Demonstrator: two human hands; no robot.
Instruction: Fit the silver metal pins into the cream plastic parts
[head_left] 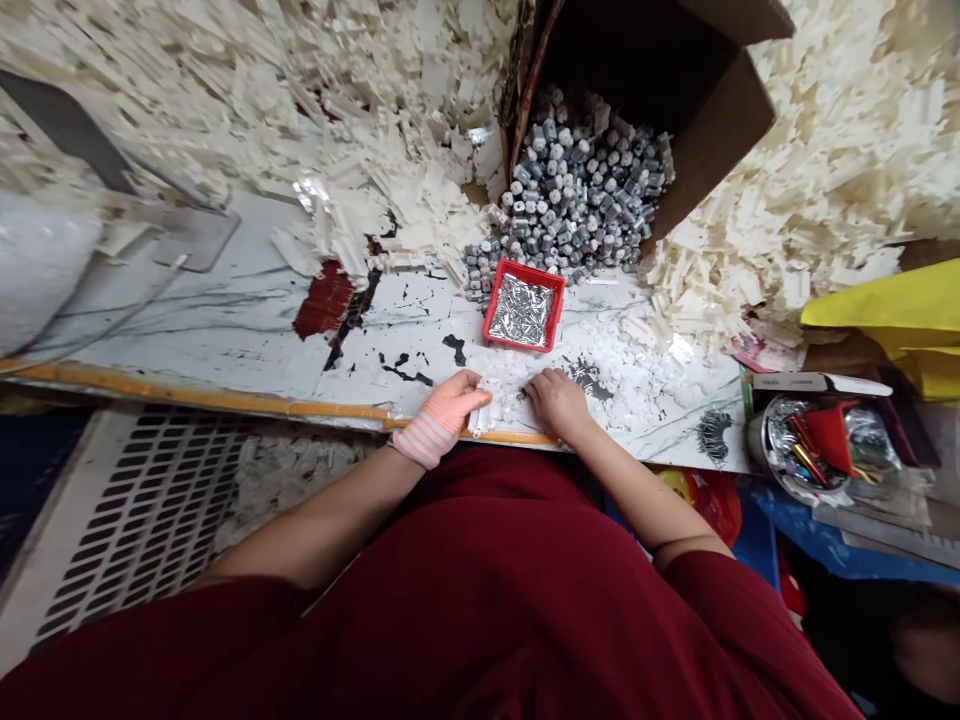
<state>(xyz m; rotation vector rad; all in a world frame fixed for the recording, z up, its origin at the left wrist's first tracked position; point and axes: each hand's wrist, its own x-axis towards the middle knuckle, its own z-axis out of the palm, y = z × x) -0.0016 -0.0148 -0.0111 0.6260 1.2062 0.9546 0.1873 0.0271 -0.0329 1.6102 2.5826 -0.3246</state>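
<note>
My left hand (441, 415), in a pink striped glove, is closed on a white plastic piece (486, 410) near the table's front edge. My right hand (559, 402), bare, rests with curled fingers over small clear-white bits (510, 385) scattered on the table; whether anything is between its fingertips is hidden. Just beyond both hands stands a red tray (491, 310) filled with small shiny metal pins (523, 308). Behind the tray, grey and white cylindrical parts (585, 190) spill from a tipped cardboard box (709, 130).
Heaps of cream plastic strips (390, 100) cover the back on both sides. At right are a metal bowl (761, 440) of odds and ends, a pile of dark pins (715, 437) and a yellow sheet (885, 305). A white slotted crate (135, 520) stands below the left edge.
</note>
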